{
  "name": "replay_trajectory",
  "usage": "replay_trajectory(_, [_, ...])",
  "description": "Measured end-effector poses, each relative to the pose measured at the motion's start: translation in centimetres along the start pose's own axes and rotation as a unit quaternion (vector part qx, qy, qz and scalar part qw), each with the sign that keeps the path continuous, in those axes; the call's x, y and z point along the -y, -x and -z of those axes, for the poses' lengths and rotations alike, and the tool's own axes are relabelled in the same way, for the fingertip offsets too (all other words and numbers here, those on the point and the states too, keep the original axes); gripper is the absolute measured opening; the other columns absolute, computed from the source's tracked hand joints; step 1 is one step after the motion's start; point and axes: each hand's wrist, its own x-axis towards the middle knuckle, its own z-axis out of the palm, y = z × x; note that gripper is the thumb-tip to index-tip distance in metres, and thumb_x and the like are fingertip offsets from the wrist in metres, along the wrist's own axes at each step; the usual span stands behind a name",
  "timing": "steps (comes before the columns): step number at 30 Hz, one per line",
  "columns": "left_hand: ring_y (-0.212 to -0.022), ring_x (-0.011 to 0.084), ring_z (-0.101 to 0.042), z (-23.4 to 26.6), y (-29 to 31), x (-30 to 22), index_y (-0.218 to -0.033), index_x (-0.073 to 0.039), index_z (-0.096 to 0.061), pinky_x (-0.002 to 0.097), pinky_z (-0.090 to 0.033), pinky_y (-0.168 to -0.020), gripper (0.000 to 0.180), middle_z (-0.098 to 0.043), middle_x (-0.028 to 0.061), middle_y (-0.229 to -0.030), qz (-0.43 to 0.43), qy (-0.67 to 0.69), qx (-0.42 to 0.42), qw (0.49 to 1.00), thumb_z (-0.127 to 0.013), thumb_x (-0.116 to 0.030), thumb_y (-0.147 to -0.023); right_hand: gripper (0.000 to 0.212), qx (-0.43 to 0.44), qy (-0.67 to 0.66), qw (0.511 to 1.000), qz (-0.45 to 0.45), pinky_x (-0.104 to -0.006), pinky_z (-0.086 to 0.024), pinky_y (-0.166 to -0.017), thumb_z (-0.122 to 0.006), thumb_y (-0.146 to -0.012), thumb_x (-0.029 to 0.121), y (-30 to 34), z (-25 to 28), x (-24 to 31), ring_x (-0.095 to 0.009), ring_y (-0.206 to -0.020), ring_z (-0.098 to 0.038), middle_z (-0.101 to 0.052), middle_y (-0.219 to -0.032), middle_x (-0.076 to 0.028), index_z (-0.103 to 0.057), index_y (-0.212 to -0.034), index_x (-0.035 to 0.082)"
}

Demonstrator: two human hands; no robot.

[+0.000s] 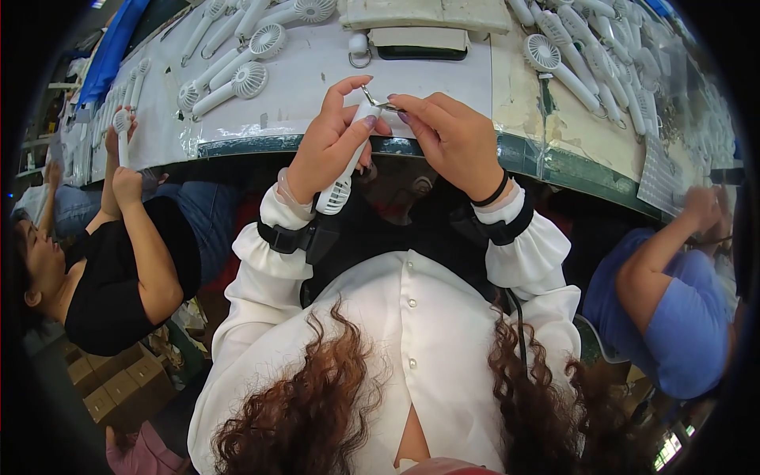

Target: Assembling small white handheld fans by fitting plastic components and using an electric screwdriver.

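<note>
My left hand (pixel 326 144) grips a white hand-held fan (pixel 345 168) by its handle, fan head pointing down toward my chest. At the handle's upper end sits a small metal clip or ring (pixel 375 100). My right hand (pixel 451 140) pinches that metal piece with thumb and forefinger, right against my left thumb. Both hands hover just in front of the edge of the white-covered worktable (pixel 317 71). A black band circles my right wrist.
Several white fans (pixel 237 79) lie on the table at left, and more are piled at right (pixel 586 47). A white box with a dark tray (pixel 419 39) stands at the far middle. A person in black (pixel 119 261) sits left, holding a fan; a person in blue (pixel 673 293) sits right.
</note>
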Motion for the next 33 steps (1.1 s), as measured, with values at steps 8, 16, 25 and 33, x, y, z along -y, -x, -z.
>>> replay_trajectory(8, [-0.058, 0.0081, -0.054, 0.1, 0.1, 0.0, -0.141, -0.007, -0.025, 0.0211, -0.047, -0.056, 0.049, -0.065, 0.0093, -0.093, -0.002, -0.008, 0.002, 1.000, -0.045, -0.010, -0.097, 0.035, -0.032, 0.077, 0.996, 0.045, -0.0288, -0.046, -0.051, -0.067, -0.078, 0.002, 0.1, -0.2, 0.4, -0.021, -0.059, -0.059, -0.061, -0.074, -0.003, -0.069, -0.109, 0.018])
replay_trajectory(16, [-0.057, 0.0079, -0.054, 0.2, 0.0, 0.0, -0.141, -0.007, -0.027, 0.0206, -0.046, -0.055, 0.049, -0.066, 0.0098, -0.094, -0.009, -0.046, 0.014, 0.999, -0.046, -0.009, -0.097, 0.034, 0.019, 0.078, 0.996, 0.048, -0.0268, -0.046, -0.054, -0.065, -0.080, 0.004, -0.1, 0.5, 0.1, -0.015, -0.063, -0.059, -0.062, -0.078, -0.002, -0.068, -0.112, 0.015])
replay_trajectory(25, [-0.057, 0.0075, -0.053, 0.5, -0.1, -0.3, -0.143, -0.008, -0.023, 0.0204, -0.046, -0.054, 0.052, -0.065, 0.0106, -0.096, 0.000, -0.008, 0.035, 0.999, -0.047, -0.012, -0.098, 0.028, 0.094, -0.393, 0.892, -0.205, -0.0228, -0.048, -0.075, -0.061, -0.090, 0.006, -1.5, 2.8, -2.0, -0.010, -0.084, -0.060, -0.067, -0.093, -0.004, -0.062, -0.118, 0.006])
replay_trajectory(33, [-0.059, 0.0129, -0.060, -1.2, 1.6, -1.4, -0.145, -0.007, -0.017, 0.0234, -0.051, -0.054, 0.051, -0.062, 0.0204, -0.105, 0.043, 0.204, 0.067, 0.976, -0.039, -0.015, -0.100, 0.029, 0.097, -0.367, 0.924, -0.044, -0.0249, -0.047, -0.087, -0.055, -0.095, 0.010, -0.6, -0.2, -0.8, -0.014, -0.107, -0.057, -0.060, -0.120, -0.007, -0.057, -0.123, 0.001])
